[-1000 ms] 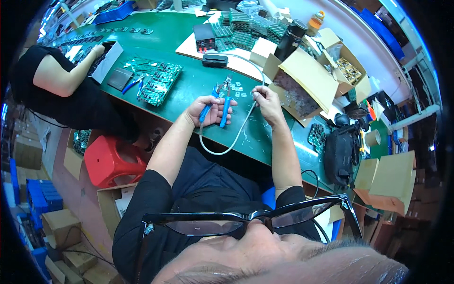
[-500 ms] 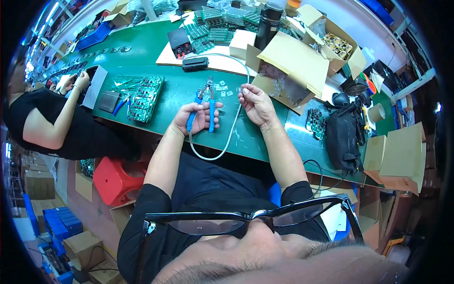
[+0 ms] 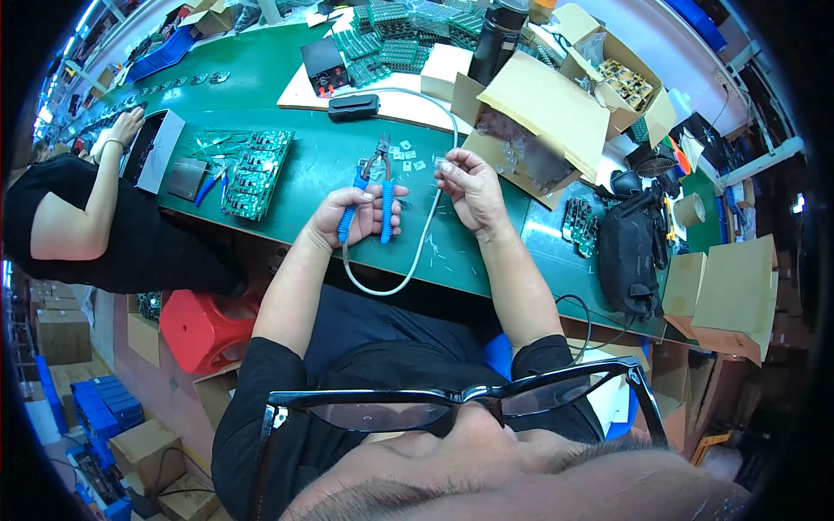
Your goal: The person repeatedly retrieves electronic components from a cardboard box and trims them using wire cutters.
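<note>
Here we are: our left hand (image 3: pixel 333 215) cradles blue-handled metal pliers (image 3: pixel 387 208) above the table edge, handles spread. Our right hand (image 3: pixel 475 189) pinches its fingertips together beside a thin grey cable (image 3: pixel 379 293); whether anything sits between them, we can't tell. Trouble spots? That drooping loop could snag the edge if we pull sharply, and a loose grip might let the pliers slip. A careless sweep could scatter the small pale squares (image 3: pixel 407 166) just beyond. They lie on a glossy green tabletop (image 3: pixel 321 156); stacked green circuit boards (image 3: pixel 265 169) stand leftward, past them a co-worker in black (image 3: pixel 82 213), a red plastic stool (image 3: pixel 191 330) below.
</note>
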A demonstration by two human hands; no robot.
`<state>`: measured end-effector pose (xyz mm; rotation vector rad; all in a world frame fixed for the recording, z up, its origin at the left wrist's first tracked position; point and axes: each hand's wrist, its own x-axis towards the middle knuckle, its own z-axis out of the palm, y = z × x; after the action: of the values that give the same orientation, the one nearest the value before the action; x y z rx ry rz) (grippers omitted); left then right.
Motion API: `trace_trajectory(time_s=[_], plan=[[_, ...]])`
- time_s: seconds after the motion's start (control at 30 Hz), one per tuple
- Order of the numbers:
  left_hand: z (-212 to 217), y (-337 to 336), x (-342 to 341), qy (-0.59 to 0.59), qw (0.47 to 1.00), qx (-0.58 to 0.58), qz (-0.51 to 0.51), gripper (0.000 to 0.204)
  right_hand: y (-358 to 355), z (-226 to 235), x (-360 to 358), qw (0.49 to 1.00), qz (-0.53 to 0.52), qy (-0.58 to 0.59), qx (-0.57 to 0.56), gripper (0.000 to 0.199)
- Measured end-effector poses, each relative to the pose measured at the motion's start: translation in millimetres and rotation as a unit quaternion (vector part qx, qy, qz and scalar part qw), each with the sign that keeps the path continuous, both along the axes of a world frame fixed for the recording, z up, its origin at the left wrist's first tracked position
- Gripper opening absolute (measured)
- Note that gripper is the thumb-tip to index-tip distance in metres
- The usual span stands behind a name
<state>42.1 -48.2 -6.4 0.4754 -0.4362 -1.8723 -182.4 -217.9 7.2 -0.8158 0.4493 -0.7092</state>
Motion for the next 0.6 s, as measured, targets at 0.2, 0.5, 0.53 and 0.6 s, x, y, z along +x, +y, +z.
trace_trajectory(time_s=[0.2, 0.5, 0.53, 0.6], plan=[[-1, 1, -2, -0.008, 1.0, 0.002, 0.015, 0.075, 2, 2, -1, 0.999, 0.032, -0.021, -0.002, 0.022], [35, 5, -15, -0.162, 0.984, 0.062, 0.04, 0.062, 3, 1, 0, 0.995, 0.054, -0.053, 0.059, 0.018], [52, 5, -20, -0.296, 0.952, 0.073, 0.03, 0.055, 2, 0, -2, 0.995, 0.053, -0.049, 0.066, 0.017], [68, 4, -21, -0.574, 0.819, 0.015, -0.004, 0.04, 4, -1, -1, 0.995, 0.058, -0.053, 0.067, 0.017]])
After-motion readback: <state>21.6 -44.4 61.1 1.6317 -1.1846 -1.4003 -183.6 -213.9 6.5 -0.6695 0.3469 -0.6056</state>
